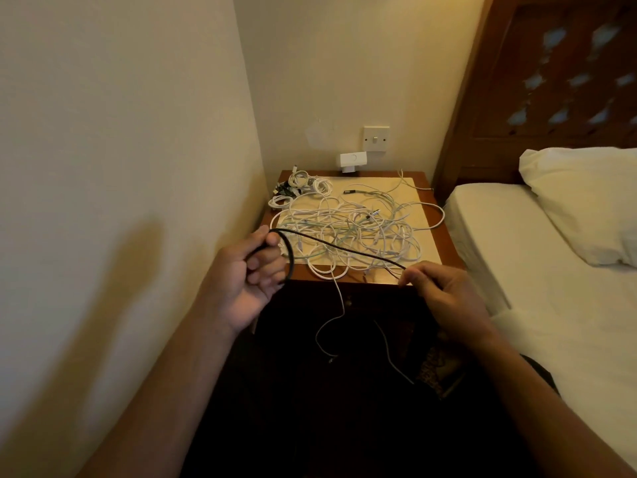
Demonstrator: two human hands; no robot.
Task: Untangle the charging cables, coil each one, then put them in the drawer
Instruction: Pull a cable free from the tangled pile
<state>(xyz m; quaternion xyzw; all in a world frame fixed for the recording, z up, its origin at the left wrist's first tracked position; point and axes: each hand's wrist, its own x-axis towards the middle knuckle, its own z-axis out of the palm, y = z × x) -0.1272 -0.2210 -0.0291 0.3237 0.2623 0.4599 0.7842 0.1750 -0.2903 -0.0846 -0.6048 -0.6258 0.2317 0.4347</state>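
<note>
At frame centre, the left hand (253,270) grips a looped black cable (344,248) while the right hand (437,291) pinches its limp, light span, best held near the ends.

A single head-worn wide-angle view looks forward and down, seemingly close above the tabletop (447,244), between wall (103,132) and bed (551,288).

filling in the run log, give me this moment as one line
step: coiling black cable | left hand: holds its loop | right hand: pinches free length | white tangle: on nightstand
</note>
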